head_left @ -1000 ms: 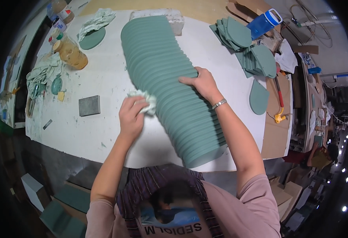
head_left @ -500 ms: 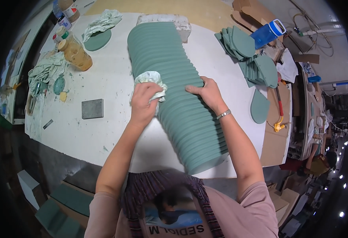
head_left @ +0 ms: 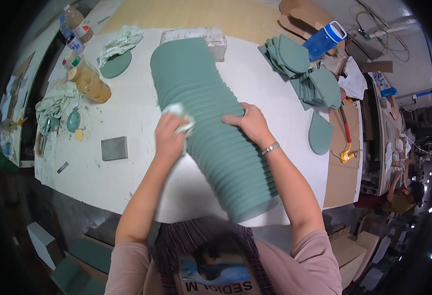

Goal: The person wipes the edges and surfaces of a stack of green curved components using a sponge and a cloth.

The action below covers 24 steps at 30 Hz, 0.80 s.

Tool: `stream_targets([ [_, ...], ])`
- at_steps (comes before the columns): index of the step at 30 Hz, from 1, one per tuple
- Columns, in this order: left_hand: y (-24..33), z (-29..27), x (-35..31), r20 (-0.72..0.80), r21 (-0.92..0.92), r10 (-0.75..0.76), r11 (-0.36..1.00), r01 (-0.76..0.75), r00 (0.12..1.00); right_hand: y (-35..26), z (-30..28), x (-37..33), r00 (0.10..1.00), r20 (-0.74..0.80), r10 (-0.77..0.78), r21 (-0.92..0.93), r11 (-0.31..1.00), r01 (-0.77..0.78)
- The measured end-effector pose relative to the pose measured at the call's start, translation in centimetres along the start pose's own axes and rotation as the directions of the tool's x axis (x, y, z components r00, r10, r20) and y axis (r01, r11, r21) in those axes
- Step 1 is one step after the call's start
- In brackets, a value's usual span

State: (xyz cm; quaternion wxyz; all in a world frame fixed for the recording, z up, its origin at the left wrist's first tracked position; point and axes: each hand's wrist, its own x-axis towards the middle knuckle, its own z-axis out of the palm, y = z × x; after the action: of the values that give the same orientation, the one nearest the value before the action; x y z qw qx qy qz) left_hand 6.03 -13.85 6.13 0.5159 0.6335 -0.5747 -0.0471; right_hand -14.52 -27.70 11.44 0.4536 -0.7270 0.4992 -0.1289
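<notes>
A long leaning row of green rounded slabs (head_left: 211, 132) lies across the white table, its edges forming ridges. Bunched in my left hand (head_left: 169, 137) is a white-and-green cloth (head_left: 182, 118), pressed against the row's left side; hand and cloth are somewhat blurred. On the row's right side rests my right hand (head_left: 253, 125), thumb across the top of the slabs and fingers curled over their right edge, partly hidden. A whitish block (head_left: 218, 45) stands against the row's far end.
At the left are bottles (head_left: 89, 84), rags (head_left: 58, 104) and a grey rectangular block (head_left: 114, 148). Loose green slabs (head_left: 324, 88) are piled at the right, near a blue jug (head_left: 324, 42) and a red-and-yellow tool (head_left: 346, 132). Another person (head_left: 404, 195) is far right.
My left hand and the cloth have shifted slightly left and down along the row's side. My right hand keeps its place on the slabs. The whole view has shifted a little.
</notes>
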Motion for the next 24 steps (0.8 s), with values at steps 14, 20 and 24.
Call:
stream_targets([
  [14,0.2,3.5,13.8,0.239,0.172,0.291,0.926,-0.335,0.927,-1.1,0.1,-0.6,1.0,0.023,0.013,-0.052,0.999,-0.012],
  [20,-9.3,-8.0,8.9,0.288,0.355,0.022,0.926,-0.128,0.958,-1.5,-2.4,0.5,0.983,0.163,0.08,-0.086,0.994,-0.067],
  [24,-8.3,-10.4,13.4,0.118,0.345,-0.051,0.939,0.008,0.992,-2.1,-2.2,6.4,0.99,0.068,-0.123,-0.097,0.987,0.13],
])
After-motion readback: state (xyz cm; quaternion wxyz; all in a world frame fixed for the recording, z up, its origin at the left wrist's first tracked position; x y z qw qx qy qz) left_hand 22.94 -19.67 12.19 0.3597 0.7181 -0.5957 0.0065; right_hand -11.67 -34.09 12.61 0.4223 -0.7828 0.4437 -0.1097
